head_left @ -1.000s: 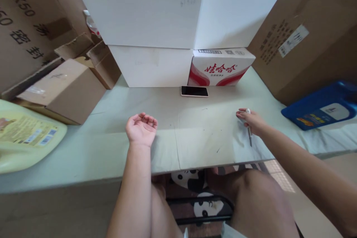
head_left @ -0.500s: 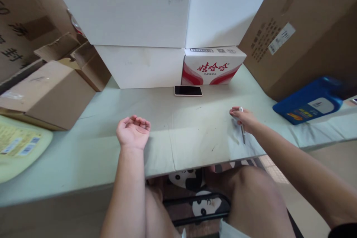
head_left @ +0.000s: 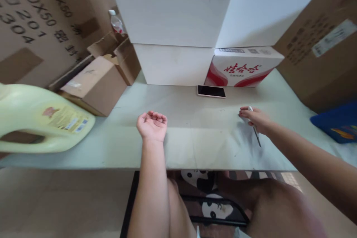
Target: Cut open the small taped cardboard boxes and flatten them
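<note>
My left hand [head_left: 152,126] rests palm up over the table, its fingers apart and loosely curled, holding nothing. To the right, my right hand [head_left: 257,119] has its fingers closed around a slim tool [head_left: 257,137] with a white end and a narrow, grey, metal-looking shaft that slants down toward the table's near edge. The tool's middle is hidden by my fingers, so its exact kind cannot be made out. A phone [head_left: 211,91] with a dark screen lies flat beyond and between both hands, touched by neither.
White boxes [head_left: 173,63] and a red-and-white carton [head_left: 242,68] stand along the back of the table [head_left: 181,148]. On the left are a small cardboard box [head_left: 108,89], a yellow-green jug [head_left: 55,115] and a clear bottle [head_left: 116,22]. At right lies a blue bottle [head_left: 334,122] before a large carton [head_left: 320,78].
The view has swung left, so the table's things appear farther right and more of the jug shows. My left hand stays palm up; my right hand still holds the slim tool.
</note>
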The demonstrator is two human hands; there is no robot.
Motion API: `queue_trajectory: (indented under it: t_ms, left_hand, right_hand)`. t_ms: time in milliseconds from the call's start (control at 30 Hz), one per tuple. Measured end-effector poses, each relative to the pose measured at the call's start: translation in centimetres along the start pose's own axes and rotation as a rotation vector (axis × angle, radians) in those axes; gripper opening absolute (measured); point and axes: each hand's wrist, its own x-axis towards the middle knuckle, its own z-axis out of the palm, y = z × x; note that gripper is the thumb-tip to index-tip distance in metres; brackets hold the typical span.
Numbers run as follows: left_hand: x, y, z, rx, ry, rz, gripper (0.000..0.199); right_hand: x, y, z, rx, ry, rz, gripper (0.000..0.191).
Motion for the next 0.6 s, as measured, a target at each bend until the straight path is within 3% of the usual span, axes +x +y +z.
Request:
queue_trajectory:
  t_ms: [67,167,300,333,367,467,600]
  left_hand:
    - [0.2,0.9,-0.4,-0.068,0.019,0.045,0.015]
    - [0.3,2.0,-0.8,-0.15,0.048,0.083,0.02]
    - [0.8,3.3,-1.4,-0.225,0.077,0.073,0.023]
    - [0.9,3.5,-1.6,-0.233,0.079,0.074,0.024]
    - [1.1,3.8,-1.8,-0.232,0.085,0.078,0.025]
    - [1.5,4.5,-2.4,-0.16,0.046,0.131,0.025]
    - [2.0,5.1,-2.9,-0.043,-0.112,0.28,0.024]
  right_hand:
    - [-1.0,-3.2,3.9,-0.068,-0.119,-0.094,0.02]
    - [-3.6,-9.2,11.7,-0.19,-0.325,-0.311,0.023]
    - [-10.1,-17.5,22.8,-0.322,-0.571,-0.681,0.03]
    - [-12.0,-19.2,25.2,-0.361,-0.619,-0.805,0.036]
    - [-14.0,-20.7,27.4,-0.501,-0.659,-1.06,0.043]
    - [-18.7,-23.7,32.5,-0.58,-0.731,-1.247,0.059]
    - [-21.2,-24.4,36.2,-0.713,-0.647,-1.23,0.059]
